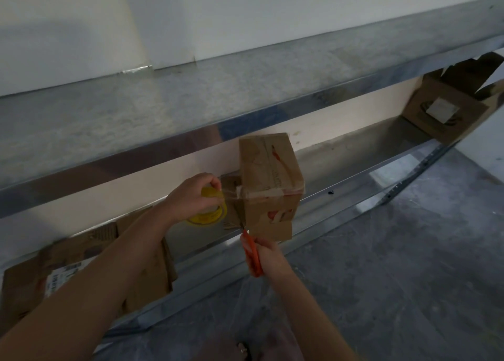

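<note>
Nearest, two bare forearms (122, 254) are stretched toward a steel shelf (341, 219). The tape roll (210, 216) is gripped by the left hand (191, 194), fingers curled round its yellow rim. A clear strip (231, 194) is drawn from the roll to the box (270, 180), which stands at the shelf's front edge, between the hands. The orange cutter (252, 254) is held in the right hand (270, 257), fingers wrapped round its handle. Its tip is raised beside the box's lower left edge, under the strip. The step in hand is judged to be the severing of the strip. Several faults could follow. If tension is lost at the roll, the strip may fold back and stick to itself. If the cut is pushed hard, the box, braced by nothing, may be shoved back or tipped. The tip may also be driven into the cardboard wall. Flattened cardboard (90, 268) lies on the shelf to the left, and a second box (444, 112) stands at the far right.
</note>
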{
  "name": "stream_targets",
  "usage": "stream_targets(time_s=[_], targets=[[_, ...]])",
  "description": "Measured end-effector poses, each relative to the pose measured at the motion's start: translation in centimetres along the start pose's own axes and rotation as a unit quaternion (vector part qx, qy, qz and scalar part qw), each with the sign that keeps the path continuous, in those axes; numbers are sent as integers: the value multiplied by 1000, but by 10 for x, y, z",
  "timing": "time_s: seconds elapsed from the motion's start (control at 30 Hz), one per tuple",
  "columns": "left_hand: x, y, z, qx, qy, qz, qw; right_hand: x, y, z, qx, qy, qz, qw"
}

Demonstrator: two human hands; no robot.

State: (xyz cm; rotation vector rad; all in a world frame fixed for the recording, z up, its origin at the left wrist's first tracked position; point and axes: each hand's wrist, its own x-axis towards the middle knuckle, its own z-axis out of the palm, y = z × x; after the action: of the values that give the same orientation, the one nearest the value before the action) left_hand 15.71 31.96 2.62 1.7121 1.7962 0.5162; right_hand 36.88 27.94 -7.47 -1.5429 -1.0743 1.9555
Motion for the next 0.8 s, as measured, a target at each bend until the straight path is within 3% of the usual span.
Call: stream_targets(time_s=[0.1,0.23,0.47,0.63,0.8], targets=[[1,-2,-3,7,1,2,1000,-9,0,-1,-181,31,-37,982],[1,-6,-2,10,0,-5,1000,-37,3,-36,-401,147,-133,895],[5,-10,11,9,13,-37,999,-46,-29,-147,-385,359,-253,812],[6,-5,20,8,33,-89,995,24,-74,-207,-457,332,-199,801],[0,3,29,-5,79,-133,988,106,-103,-227,-536,244,-123,799]])
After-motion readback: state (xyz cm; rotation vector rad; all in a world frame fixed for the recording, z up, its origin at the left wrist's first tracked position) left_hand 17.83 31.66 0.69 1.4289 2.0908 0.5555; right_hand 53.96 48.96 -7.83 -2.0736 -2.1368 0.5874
